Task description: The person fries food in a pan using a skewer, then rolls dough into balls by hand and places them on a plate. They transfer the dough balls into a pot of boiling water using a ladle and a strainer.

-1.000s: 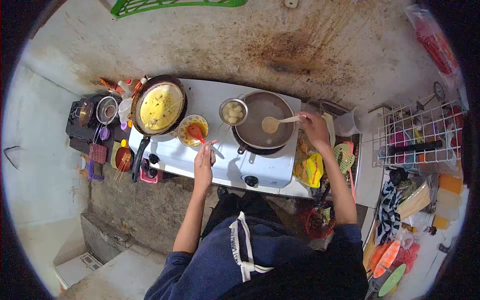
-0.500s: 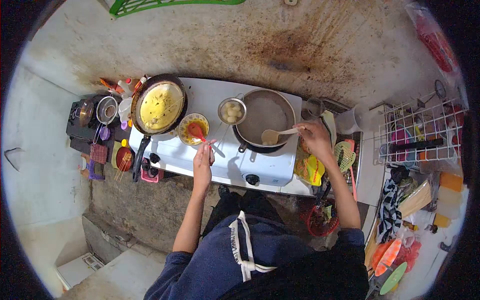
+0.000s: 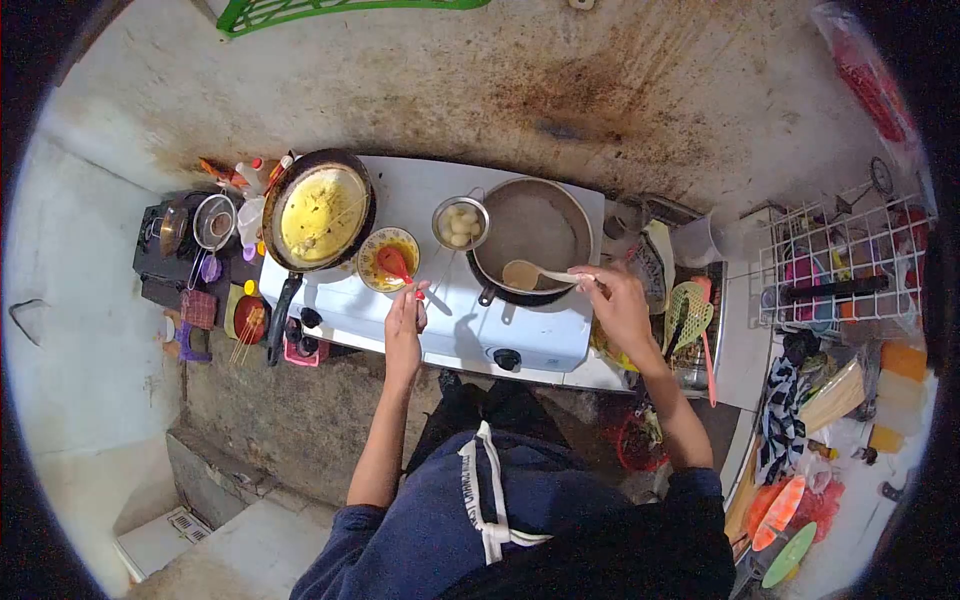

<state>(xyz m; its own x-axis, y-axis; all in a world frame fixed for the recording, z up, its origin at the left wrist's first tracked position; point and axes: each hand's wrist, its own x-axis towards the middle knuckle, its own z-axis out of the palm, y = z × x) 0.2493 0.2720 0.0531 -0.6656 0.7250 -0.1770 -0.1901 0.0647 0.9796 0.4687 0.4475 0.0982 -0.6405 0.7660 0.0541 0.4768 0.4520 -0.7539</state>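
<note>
My left hand (image 3: pixel 404 318) is closed around the handle end of a small wire strainer (image 3: pixel 461 222). Several pale round balls lie in its mesh, beside the pot's left rim. Under my fingertips, a red spoon (image 3: pixel 393 262) rests in a patterned bowl (image 3: pixel 363 268) of yellow-orange liquid. My right hand (image 3: pixel 615 300) grips the pale handle of a beige ladle (image 3: pixel 520 275). The ladle's bowl is over the near left part of a wide pot (image 3: pixel 588 225) of cloudy liquid. I see no ball in the ladle.
A black pan (image 3: pixel 368 200) with a yellow egg-like layer sits on the white stove (image 3: pixel 420 170), its handle toward me. Green slotted turner (image 3: pixel 690 312), clear jug (image 3: pixel 700 240) and wire rack (image 3: pixel 840 260) stand right. Skewers in a red-sauce bowl (image 3: pixel 249 318) lie left.
The ladle has shifted left with my right hand; the pale balls seen in it earlier no longer show there. The strainer is slightly further left, and my left hand is almost unmoved.
</note>
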